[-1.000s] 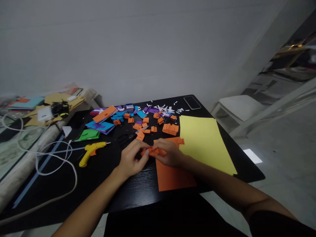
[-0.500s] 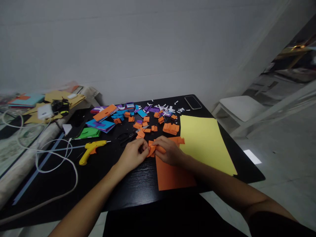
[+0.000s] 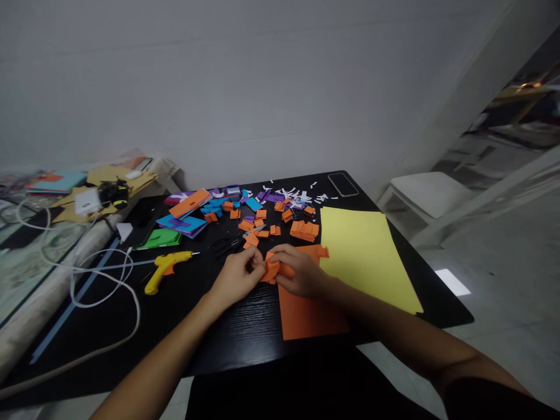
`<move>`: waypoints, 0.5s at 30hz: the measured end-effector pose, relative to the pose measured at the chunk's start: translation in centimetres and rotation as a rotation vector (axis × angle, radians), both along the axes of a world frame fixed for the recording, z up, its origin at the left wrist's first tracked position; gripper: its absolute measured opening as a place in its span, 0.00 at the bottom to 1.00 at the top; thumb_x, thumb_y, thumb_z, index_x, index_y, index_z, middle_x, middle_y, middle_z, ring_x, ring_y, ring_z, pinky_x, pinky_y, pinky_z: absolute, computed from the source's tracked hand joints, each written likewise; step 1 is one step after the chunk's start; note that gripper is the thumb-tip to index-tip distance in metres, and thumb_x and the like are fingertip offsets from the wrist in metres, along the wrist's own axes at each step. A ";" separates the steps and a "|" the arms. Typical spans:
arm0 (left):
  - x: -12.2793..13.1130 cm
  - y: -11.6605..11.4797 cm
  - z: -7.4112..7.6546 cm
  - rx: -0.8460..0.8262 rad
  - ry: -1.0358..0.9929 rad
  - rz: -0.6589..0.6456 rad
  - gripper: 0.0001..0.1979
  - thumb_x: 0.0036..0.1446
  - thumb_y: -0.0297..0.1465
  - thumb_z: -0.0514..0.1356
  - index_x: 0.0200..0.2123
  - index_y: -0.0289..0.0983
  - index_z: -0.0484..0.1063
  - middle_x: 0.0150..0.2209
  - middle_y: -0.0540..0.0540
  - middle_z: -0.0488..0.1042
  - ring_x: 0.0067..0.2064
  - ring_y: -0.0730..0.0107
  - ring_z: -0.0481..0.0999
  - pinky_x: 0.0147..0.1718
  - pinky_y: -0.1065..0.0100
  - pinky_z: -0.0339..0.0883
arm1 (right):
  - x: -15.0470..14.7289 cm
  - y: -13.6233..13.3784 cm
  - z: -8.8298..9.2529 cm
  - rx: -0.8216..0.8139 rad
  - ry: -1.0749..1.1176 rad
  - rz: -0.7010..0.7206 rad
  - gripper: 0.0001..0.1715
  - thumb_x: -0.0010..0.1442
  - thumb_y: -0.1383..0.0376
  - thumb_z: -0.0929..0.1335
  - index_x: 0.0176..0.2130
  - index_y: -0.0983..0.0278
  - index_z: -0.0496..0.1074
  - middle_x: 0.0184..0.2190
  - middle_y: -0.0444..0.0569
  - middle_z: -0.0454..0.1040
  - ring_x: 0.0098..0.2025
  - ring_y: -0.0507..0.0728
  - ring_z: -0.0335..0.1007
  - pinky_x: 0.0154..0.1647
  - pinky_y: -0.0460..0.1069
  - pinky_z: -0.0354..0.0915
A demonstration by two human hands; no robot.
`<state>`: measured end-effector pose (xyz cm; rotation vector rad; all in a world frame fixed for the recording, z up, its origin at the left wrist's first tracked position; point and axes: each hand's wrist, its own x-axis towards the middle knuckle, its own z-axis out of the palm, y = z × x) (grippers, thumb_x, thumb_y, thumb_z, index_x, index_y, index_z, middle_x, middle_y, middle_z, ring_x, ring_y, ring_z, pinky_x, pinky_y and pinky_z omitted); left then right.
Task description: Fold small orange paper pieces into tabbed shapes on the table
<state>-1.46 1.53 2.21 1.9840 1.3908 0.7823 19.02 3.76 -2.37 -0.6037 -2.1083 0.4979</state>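
Observation:
Between my two hands is a small folded piece of orange paper [image 3: 272, 269]. My left hand [image 3: 240, 273] pinches its left side, thumb and forefinger together. From the right, the fingers of my right hand [image 3: 301, 270] are closed on the same piece, hiding part of it. Under my right wrist lies an orange paper sheet [image 3: 306, 318], beside a large yellow sheet [image 3: 365, 256]. Several small folded orange pieces [image 3: 275, 230] lie scattered just beyond my hands, with a neater orange stack [image 3: 304, 230]. Scissors [image 3: 226, 247] with black handles rest near my left hand, partly covered by orange paper.
A yellow glue gun [image 3: 167, 268] lies to the left, near a looping white cable [image 3: 136, 318]. Folded blue paper [image 3: 188, 226] and green paper [image 3: 163, 238] sit behind it. White paper scraps [image 3: 297, 197] and a phone [image 3: 343, 184] are at the back.
The orange piece between my fingers has turned slightly and shows a broader face. Both hands stay in nearly the same place; the whole view has shifted a little.

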 end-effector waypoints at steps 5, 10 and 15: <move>-0.2 0.0 0.1 -0.078 -0.075 -0.023 0.05 0.60 0.32 0.59 0.32 0.37 0.70 0.28 0.52 0.71 0.30 0.72 0.69 0.31 0.72 0.61 | 0.0 0.1 0.0 -0.052 0.080 0.016 0.17 0.57 0.69 0.73 0.47 0.61 0.71 0.46 0.55 0.77 0.48 0.60 0.76 0.49 0.56 0.74; -1.3 0.3 0.9 -0.178 -0.260 -0.166 0.13 0.65 0.41 0.57 0.43 0.36 0.70 0.28 0.52 0.66 0.29 0.71 0.66 0.31 0.70 0.59 | 0.0 0.1 0.4 -0.214 0.143 0.055 0.14 0.56 0.67 0.75 0.43 0.62 0.74 0.42 0.52 0.79 0.44 0.58 0.78 0.47 0.55 0.74; -2.6 0.6 2.2 -0.123 -0.226 -0.429 0.27 0.60 0.45 0.63 0.57 0.38 0.69 0.44 0.43 0.71 0.43 0.62 0.70 0.44 0.64 0.65 | 0.0 0.1 0.4 -0.470 0.269 0.120 0.15 0.55 0.61 0.77 0.41 0.63 0.76 0.40 0.51 0.79 0.41 0.56 0.78 0.43 0.52 0.74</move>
